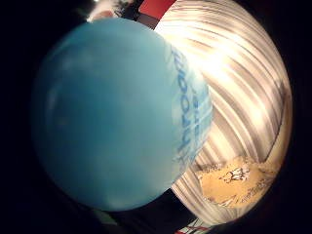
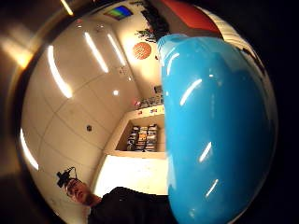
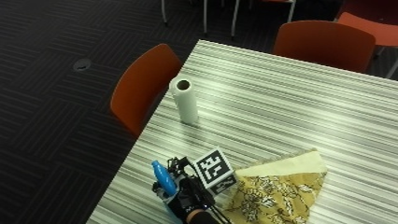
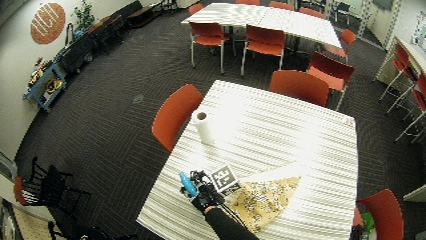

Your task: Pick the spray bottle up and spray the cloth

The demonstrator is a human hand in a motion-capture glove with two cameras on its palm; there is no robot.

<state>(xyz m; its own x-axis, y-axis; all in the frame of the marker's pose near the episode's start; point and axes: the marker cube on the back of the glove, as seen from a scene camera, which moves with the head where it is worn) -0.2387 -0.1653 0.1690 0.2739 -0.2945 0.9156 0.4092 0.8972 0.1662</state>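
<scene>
Black-gloved right hand is gripping the blue plastic spray bottle above the striped grey-white table, beside the yellow floral cloth; white paper-towel roll is standing near an orange chair, dark carpet below.

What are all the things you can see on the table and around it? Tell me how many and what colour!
Spray bottle: one, blue, held up over the near left part of the table, beside the cloth.
Cloth: one, yellow with a flower pattern, folded, lying on the table near the front edge.
Paper towel roll: one, white, standing upright near the table's left edge, apart from the cloth.
Table: one, grey and white stripes.
Chairs: several, orange-red, around this table and the one behind it.
Right hand: one, in a black glove, gripping the spray bottle.
</scene>
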